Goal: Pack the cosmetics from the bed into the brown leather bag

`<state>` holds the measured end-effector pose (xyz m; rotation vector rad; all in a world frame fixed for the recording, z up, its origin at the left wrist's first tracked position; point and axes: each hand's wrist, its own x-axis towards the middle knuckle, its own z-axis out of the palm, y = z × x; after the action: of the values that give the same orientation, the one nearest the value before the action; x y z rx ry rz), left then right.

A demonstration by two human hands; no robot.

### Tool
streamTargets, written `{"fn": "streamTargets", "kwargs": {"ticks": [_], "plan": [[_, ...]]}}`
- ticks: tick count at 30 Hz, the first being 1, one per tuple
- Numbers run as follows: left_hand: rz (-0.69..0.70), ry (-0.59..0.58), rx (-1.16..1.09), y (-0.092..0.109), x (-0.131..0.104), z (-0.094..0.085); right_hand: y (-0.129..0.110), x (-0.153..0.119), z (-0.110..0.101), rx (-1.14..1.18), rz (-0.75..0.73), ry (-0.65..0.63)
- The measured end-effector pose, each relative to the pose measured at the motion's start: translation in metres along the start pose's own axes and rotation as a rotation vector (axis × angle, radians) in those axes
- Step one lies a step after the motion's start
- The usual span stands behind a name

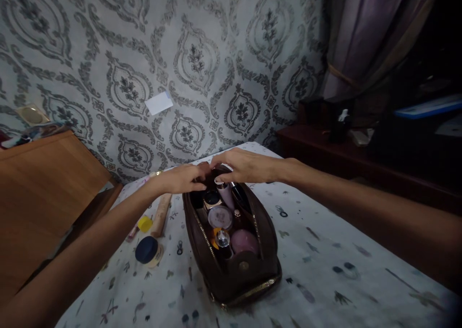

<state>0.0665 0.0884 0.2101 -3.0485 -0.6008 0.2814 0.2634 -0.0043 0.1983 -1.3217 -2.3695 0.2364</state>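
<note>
A dark brown zippered bag (231, 275) lies open on the patterned sheet. Inside it are a round pinkish container (220, 218), a pink rounded item (244, 242), a clear round cap (222, 238) and a pale tube (225, 194). At the bag's far left edge, my left hand (184, 179) has its fingers bent over the rim; what they grip is hard to make out. My right hand (243, 166) reaches over the far right rim, its thumb beside the top of the pale tube and its fingers curled at the bag's far end.
Left of the bag lie a dark-lidded jar (148, 251), a yellow cap (145, 223) and a beige tube (161, 216). Wooden furniture (54, 174) stands at the left. A dark red surface (317, 147) holds items at the right, beside a curtain (364, 34).
</note>
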Motion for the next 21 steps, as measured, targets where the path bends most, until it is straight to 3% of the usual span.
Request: {"fn": "streamTargets", "kwargs": {"ticks": [3,6,9,11,13,15,18,21], "plan": [[-0.039,0.132,-0.067,0.003,-0.014,0.002,-0.004,-0.006,-0.001,-0.042,0.038,0.073],[-0.132,0.365,-0.120,0.006,-0.030,0.010,-0.016,-0.019,0.000,-0.050,0.067,0.183],[-0.216,0.614,-0.141,0.014,-0.051,0.022,-0.042,-0.043,0.006,-0.012,0.011,0.309],[-0.258,0.782,-0.130,0.026,-0.071,0.034,-0.065,-0.062,0.021,0.049,-0.072,0.352],[-0.257,0.925,-0.094,0.042,-0.095,0.051,-0.089,-0.077,0.052,0.161,-0.137,0.413],[-0.188,0.984,-0.057,0.060,-0.120,0.075,-0.112,-0.080,0.097,0.255,-0.186,0.415],[-0.169,0.953,-0.066,0.083,-0.148,0.119,-0.141,-0.064,0.169,0.298,-0.251,0.467],[-0.294,0.917,-0.133,0.097,-0.160,0.159,-0.164,-0.038,0.210,0.251,-0.238,0.349]]}}
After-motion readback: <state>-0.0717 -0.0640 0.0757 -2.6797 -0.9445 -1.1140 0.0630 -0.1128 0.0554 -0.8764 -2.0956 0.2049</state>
